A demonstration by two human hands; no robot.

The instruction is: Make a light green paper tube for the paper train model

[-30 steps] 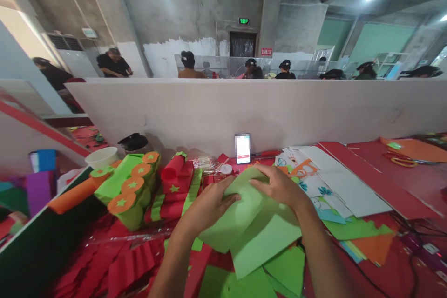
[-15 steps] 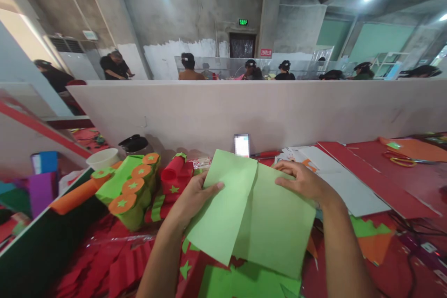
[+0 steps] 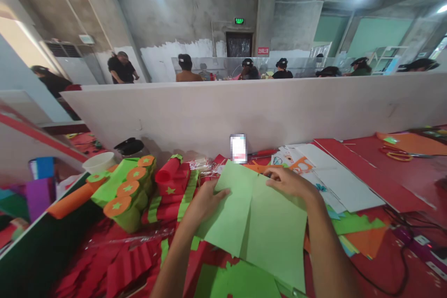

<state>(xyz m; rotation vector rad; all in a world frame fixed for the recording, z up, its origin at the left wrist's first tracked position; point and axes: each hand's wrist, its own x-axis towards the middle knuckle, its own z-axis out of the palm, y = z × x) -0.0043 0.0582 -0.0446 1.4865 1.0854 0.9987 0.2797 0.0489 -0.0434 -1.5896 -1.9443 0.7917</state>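
Observation:
Light green paper [image 3: 275,226] is held up in front of me by both hands. It shows as two panels that overlap near the middle; whether it is one folded sheet or two sheets I cannot tell. My left hand [image 3: 207,201] grips the left panel's edge, thumb in front and fingers behind. At the top of the right panel, my right hand [image 3: 289,182] has its thumb on the front and its fingers curled at the edge. Brighter green cut paper [image 3: 237,281] lies below on the red tabletop.
Left of my hands are a green and orange paper model [image 3: 122,188], a red paper roll [image 3: 167,170] and red paper pieces [image 3: 129,265]. Scissors [image 3: 398,153], white sheets [image 3: 335,177] and a purple power strip [image 3: 415,247] lie right. A phone [image 3: 238,149] leans against the low partition [image 3: 195,107].
The green paper has dropped slightly, and its left panel has shifted right. My right hand has moved a little left along the top edge. The camera view has shifted slightly.

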